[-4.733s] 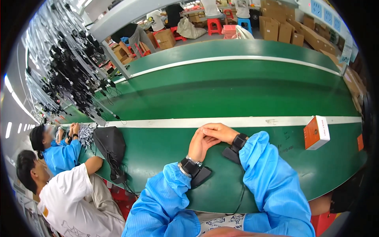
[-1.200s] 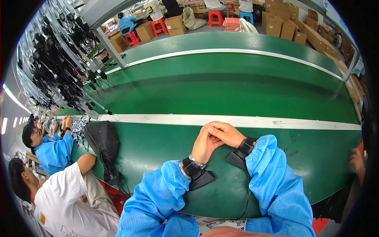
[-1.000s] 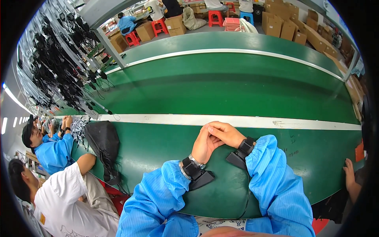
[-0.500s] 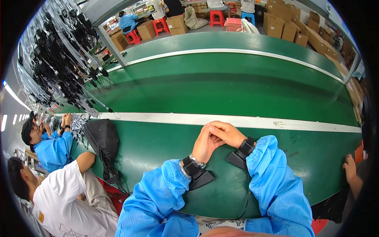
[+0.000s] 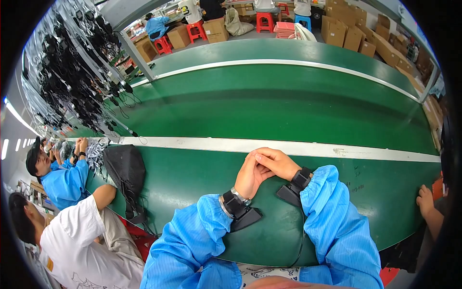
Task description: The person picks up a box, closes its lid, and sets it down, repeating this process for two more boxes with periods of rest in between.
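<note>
My left hand and my right hand rest together above the near green worktop, close to the white strip. Fingers of the two hands meet and overlap at the tips, with the right thumb lying across the left fingers. Both are closed against each other, and no object shows between them. Each wrist wears a black strapped device; the left one sits below a metal-banded watch, the right one against the blue sleeve. A thin black cable hangs from the right device.
A black bag lies on the worktop at left, beside a person in white. Bundled cables hang at upper left. Beyond the strip runs a green belt surface. Another person's hand rests at the right edge.
My hands have kept their place and pose. The other person's hand at the right edge has shifted slightly.
</note>
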The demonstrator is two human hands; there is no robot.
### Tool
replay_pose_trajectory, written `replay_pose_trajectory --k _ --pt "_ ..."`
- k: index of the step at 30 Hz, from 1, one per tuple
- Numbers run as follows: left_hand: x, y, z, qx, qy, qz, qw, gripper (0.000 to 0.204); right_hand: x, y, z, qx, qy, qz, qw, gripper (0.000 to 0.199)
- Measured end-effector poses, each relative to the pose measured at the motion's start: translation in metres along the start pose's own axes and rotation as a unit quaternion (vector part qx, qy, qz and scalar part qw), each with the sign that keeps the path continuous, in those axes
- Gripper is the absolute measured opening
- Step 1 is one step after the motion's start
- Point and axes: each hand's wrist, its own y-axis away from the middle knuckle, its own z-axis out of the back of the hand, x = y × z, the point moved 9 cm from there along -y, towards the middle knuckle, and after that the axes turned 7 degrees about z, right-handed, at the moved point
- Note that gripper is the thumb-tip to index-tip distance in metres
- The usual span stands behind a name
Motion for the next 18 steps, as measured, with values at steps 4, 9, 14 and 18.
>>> replay_pose_trajectory --k 4,9,14,18 --pt "0.001 -0.003 -0.002 0.007 0.010 0.002 1.000 0.037 0.001 0.001 0.003 0.000 -0.002 -0.004 1.000 0.030" --pt "-0.001 -0.001 0.003 0.001 0.003 -0.004 1.000 0.040 0.004 -0.002 -0.002 0.004 0.007 -0.002 1.000 0.029" --pt "0.006 0.002 0.002 -0.023 0.016 0.003 1.000 0.041 0.004 0.003 0.005 -0.014 0.038 0.014 0.999 0.027" --pt "0.003 0.002 -0.004 0.018 0.021 0.009 1.000 0.041 0.005 0.001 0.004 -0.005 0.020 0.000 1.000 0.027"
